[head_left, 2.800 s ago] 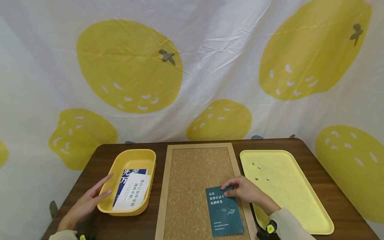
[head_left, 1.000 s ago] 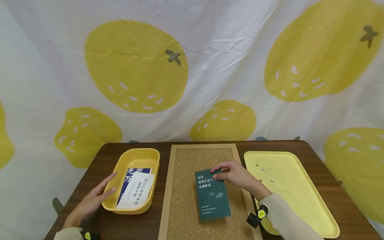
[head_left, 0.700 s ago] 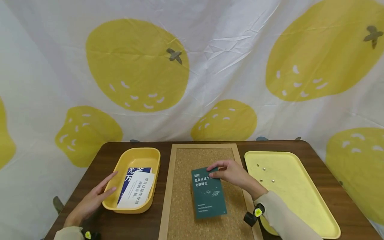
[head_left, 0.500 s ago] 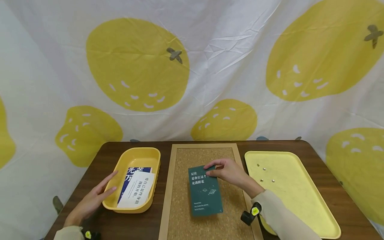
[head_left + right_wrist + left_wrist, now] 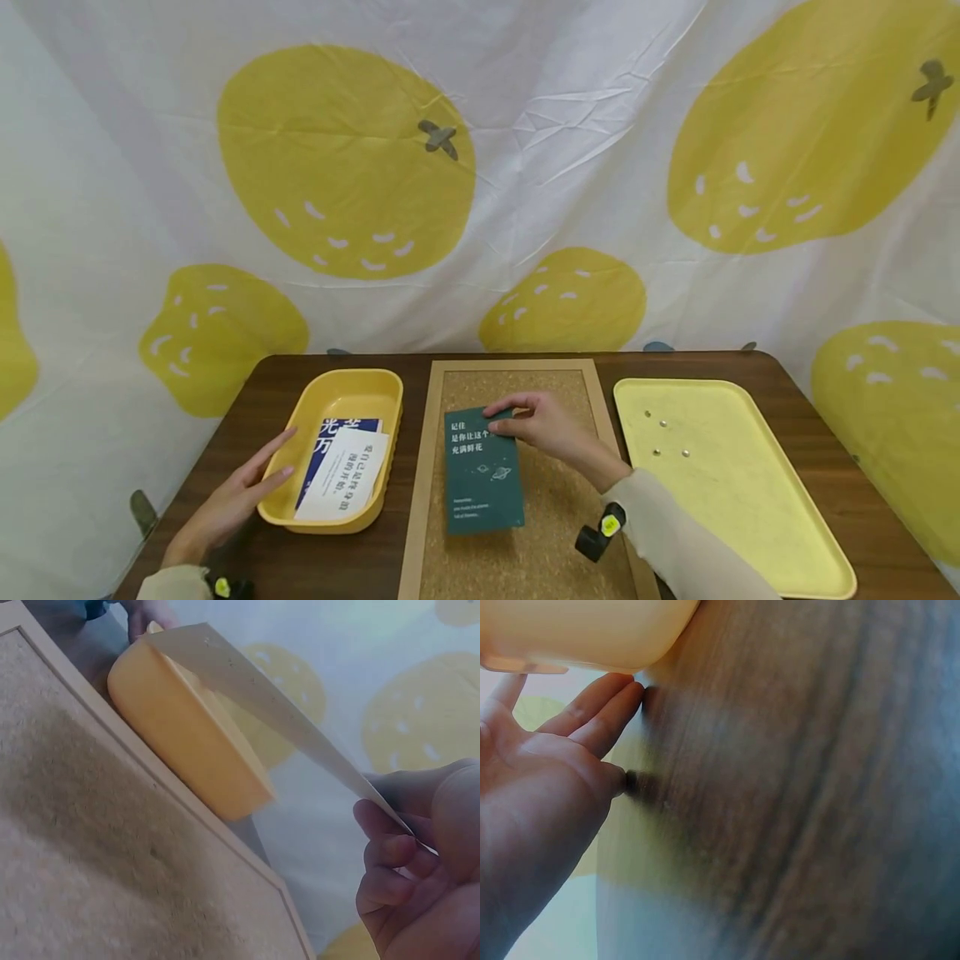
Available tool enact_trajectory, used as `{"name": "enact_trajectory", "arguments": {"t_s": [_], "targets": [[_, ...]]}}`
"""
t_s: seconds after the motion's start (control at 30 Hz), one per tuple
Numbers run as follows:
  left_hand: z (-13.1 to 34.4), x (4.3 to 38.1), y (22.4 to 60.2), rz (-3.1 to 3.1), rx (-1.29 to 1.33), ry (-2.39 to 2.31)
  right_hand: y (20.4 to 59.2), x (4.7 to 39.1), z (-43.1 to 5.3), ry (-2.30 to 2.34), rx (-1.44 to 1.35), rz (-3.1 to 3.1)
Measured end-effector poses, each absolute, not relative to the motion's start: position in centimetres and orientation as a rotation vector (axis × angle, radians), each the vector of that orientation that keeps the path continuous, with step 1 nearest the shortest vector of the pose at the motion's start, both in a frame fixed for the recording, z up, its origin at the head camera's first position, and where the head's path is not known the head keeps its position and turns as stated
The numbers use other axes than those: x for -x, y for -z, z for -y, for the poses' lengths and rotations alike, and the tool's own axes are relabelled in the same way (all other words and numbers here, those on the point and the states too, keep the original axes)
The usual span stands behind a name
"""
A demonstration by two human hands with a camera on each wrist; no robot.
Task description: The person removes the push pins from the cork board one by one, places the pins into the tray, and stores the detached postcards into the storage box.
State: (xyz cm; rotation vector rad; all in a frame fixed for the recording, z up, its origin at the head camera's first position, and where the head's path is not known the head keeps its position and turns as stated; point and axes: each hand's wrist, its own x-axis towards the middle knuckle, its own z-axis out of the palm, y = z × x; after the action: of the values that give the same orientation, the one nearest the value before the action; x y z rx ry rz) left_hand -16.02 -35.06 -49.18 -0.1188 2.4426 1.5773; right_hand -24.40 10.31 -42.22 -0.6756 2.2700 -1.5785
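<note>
My right hand [image 5: 542,427] pinches a dark green postcard [image 5: 480,493] by its upper right corner, thumb on the printed face. White characters and small planet drawings show on the card. In the right wrist view the card's pale back [image 5: 255,694] is tilted above the cork board [image 5: 90,847], with a shadow beneath. The cork board [image 5: 570,533] has a light wooden frame. At the left, my left hand [image 5: 232,498] touches the side of a yellow basket [image 5: 363,385] with its fingers extended. In the left wrist view, fingertips [image 5: 622,697] rest on the table beneath the basket's wall.
Inside the basket lie a white card [image 5: 341,483] and a blue card [image 5: 318,454]. A pale yellow tray [image 5: 750,517] right of the board holds several small metal thumbtacks [image 5: 663,424]. The dark wooden table [image 5: 408,417] ends at a curtain [image 5: 547,200] printed with yellow fruit.
My right hand has lifted the green postcard off the board's right side and carried it leftward over the board. My left hand stays at the basket.
</note>
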Motion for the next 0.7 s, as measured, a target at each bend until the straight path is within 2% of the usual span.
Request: {"name": "enact_trajectory", "arguments": {"t_s": [0.7], "targets": [[35.0,16.1,49.1,-2.453,0.142,-1.545,41.9,24.8,-5.6,1.743,0.619,-2.189]]}}
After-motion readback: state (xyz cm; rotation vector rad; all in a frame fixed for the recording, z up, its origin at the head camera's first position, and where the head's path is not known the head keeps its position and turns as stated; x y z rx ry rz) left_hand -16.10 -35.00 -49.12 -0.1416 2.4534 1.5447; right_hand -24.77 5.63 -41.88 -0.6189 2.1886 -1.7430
